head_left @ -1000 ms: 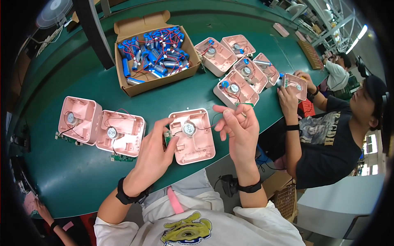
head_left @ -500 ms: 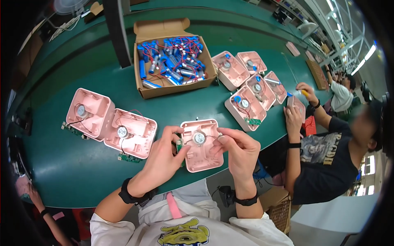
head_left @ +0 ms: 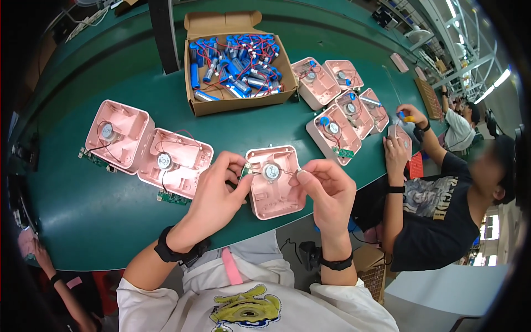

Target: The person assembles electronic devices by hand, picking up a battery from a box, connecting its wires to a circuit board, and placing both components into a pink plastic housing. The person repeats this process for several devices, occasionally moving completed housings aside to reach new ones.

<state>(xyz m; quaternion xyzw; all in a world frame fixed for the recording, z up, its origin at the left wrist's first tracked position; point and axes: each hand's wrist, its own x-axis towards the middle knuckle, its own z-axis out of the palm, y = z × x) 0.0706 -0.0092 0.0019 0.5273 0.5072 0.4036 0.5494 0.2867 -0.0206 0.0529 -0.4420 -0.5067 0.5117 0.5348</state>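
Observation:
In front of me a pink plastic housing (head_left: 279,202) lies open side up on the bench, with a round silver part (head_left: 271,171) and thin wires at its middle. At its left edge my left hand (head_left: 215,193) pinches a small green circuit board (head_left: 246,169) between thumb and fingers. Over the right wall, my right hand (head_left: 331,191) is closed on a small white connector (head_left: 299,169) at the end of a thin wire. The fingertips hide part of both pieces.
Left of me sit two pink housings (head_left: 174,146) with boards hanging outside. A cardboard box (head_left: 243,105) of blue battery cells (head_left: 238,69) stands behind. Several housings (head_left: 332,141) are grouped at right, beside a co-worker's hand (head_left: 395,157). A post (head_left: 164,39) rises at the back.
The circuit board now shows more plainly, raised in my left hand. My right fingers have shifted slightly around the white connector. The whole view has moved a little.

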